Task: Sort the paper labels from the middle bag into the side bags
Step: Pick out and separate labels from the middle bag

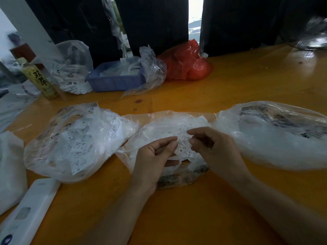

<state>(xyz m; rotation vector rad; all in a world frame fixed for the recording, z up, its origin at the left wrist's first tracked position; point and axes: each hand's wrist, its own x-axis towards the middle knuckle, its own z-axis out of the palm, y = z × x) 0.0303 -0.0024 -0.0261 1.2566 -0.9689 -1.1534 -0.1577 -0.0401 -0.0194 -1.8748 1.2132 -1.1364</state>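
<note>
Three clear plastic bags lie in a row on the orange table. The middle bag (159,126) holds loose white paper labels. The left bag (74,138) is full of several printed labels. The right bag (276,137) looks mostly white inside. Over the middle bag, my left hand (155,156) and my right hand (214,147) pinch the two sides of a small stack of paper labels (183,144) marked with an M. Some labels lie under my fingers, partly hidden.
At the back stand a blue plastic basket (115,82), a red bag (187,62), more clear bags (70,68) and a yellow-green bottle (40,78). A white phone-like case (30,211) and a white bag (10,167) lie at the near left. Bare table (247,82) shows at the back right.
</note>
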